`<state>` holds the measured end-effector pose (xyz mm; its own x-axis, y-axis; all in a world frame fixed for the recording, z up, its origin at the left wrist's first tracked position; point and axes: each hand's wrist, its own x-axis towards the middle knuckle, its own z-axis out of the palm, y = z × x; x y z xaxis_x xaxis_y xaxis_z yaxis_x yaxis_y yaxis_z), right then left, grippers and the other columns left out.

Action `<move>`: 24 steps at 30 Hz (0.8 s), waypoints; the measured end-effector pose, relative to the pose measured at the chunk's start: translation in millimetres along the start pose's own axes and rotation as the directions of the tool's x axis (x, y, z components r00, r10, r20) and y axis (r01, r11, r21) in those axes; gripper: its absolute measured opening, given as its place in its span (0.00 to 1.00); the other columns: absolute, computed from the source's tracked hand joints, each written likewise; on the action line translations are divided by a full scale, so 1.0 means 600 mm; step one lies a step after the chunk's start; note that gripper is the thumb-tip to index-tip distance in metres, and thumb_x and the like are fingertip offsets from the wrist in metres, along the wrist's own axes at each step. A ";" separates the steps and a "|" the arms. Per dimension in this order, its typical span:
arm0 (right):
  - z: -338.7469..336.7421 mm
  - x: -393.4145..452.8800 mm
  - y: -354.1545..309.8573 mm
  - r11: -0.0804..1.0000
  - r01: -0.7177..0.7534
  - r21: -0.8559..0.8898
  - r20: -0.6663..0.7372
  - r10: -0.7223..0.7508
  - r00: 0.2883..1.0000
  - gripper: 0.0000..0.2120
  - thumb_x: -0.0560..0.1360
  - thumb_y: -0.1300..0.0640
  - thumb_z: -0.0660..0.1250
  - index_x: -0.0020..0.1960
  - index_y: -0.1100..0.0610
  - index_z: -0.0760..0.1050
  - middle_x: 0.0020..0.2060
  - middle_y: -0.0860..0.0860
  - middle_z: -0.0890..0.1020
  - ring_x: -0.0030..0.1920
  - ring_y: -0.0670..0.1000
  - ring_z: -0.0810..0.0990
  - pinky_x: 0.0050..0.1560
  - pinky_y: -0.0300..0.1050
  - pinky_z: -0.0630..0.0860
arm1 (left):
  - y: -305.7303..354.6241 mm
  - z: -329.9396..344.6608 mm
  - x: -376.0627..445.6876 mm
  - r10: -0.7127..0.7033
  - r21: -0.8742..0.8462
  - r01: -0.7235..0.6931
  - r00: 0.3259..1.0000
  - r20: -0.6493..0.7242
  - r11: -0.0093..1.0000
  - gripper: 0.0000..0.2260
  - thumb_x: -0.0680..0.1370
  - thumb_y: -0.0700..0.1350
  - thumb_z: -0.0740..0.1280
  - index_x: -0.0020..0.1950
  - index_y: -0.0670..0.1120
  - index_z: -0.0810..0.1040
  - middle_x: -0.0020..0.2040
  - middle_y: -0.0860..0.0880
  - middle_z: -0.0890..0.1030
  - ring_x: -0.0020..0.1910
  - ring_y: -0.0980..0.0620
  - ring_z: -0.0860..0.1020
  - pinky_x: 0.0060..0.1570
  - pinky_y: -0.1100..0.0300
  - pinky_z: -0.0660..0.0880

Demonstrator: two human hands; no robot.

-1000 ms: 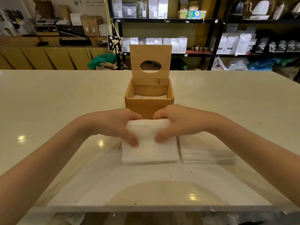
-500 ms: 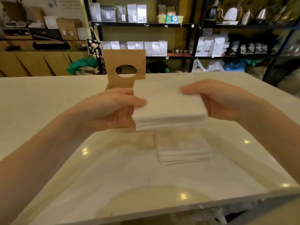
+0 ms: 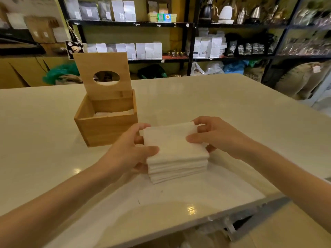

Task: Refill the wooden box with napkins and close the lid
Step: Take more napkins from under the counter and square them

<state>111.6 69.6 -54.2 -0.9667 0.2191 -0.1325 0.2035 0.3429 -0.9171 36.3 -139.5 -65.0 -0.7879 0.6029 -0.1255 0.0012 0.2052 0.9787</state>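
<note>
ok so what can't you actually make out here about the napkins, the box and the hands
Head view only:
- How full the open wooden box is: its front wall hides all but a white sliver inside.
- Whether the white napkin stack is one pile or a held bundle on another: edges merge.
- The hinge of the raised lid with the oval hole: too small.
- Left hand and right hand fingers under the stack: hidden by napkins.

Even indoor lighting, overhead lamp glare on the glossy table [image 3: 223, 111] near its front edge, soft shadows, wide-angle bending at frame edges, shelves [image 3: 129, 24] slightly blurred.
</note>
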 end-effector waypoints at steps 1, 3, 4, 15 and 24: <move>0.002 -0.001 0.002 0.999 0.026 -0.022 -0.012 -0.027 1.000 0.15 0.68 0.59 0.71 0.53 0.55 0.74 0.45 0.52 0.83 0.37 0.48 0.82 0.30 0.41 0.77 | -0.002 -0.001 0.000 0.024 0.067 -0.022 0.999 -0.028 0.998 0.20 0.70 0.40 0.71 0.51 0.61 0.69 0.46 0.55 0.78 0.34 0.62 0.81 0.24 0.63 0.77; 0.004 -0.002 0.007 0.992 0.083 -0.093 -0.051 -0.088 0.995 0.13 0.68 0.58 0.72 0.51 0.54 0.75 0.41 0.51 0.82 0.37 0.51 0.81 0.29 0.40 0.75 | -0.007 -0.005 0.003 0.129 0.341 -0.096 0.989 -0.074 0.935 0.18 0.69 0.46 0.72 0.53 0.60 0.69 0.45 0.58 0.76 0.35 0.61 0.80 0.24 0.67 0.75; 0.005 -0.002 0.010 0.979 0.109 -0.174 -0.081 -0.124 0.989 0.13 0.67 0.56 0.72 0.50 0.53 0.75 0.41 0.49 0.81 0.38 0.51 0.80 0.31 0.36 0.74 | -0.011 -0.007 0.006 0.178 0.499 -0.126 0.982 -0.057 0.857 0.20 0.68 0.50 0.71 0.57 0.58 0.69 0.45 0.59 0.75 0.36 0.60 0.78 0.26 0.67 0.74; -0.020 -0.005 0.036 0.910 0.078 -0.407 0.077 -0.050 0.996 0.29 0.74 0.43 0.60 0.72 0.49 0.56 0.73 0.46 0.56 0.72 0.43 0.50 0.62 0.38 0.49 | -0.018 -0.024 0.007 0.183 0.719 -0.105 0.983 -0.032 0.687 0.20 0.73 0.63 0.53 0.56 0.53 0.74 0.50 0.56 0.73 0.48 0.57 0.72 0.45 0.59 0.67; -0.009 -0.002 0.018 0.867 0.134 -0.480 0.244 -0.015 0.970 0.28 0.70 0.44 0.67 0.68 0.48 0.63 0.69 0.44 0.63 0.72 0.48 0.52 0.70 0.49 0.54 | -0.029 -0.014 0.014 0.004 0.830 -0.035 0.999 0.040 0.556 0.30 0.70 0.66 0.58 0.67 0.54 0.63 0.70 0.54 0.61 0.66 0.51 0.59 0.56 0.52 0.56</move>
<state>115.7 78.0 -62.0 -0.9783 -0.0159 -0.2067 0.1211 0.7653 -0.6321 24.2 -144.6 -82.0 -0.7627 0.6338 -0.1284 0.5395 0.7331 0.4140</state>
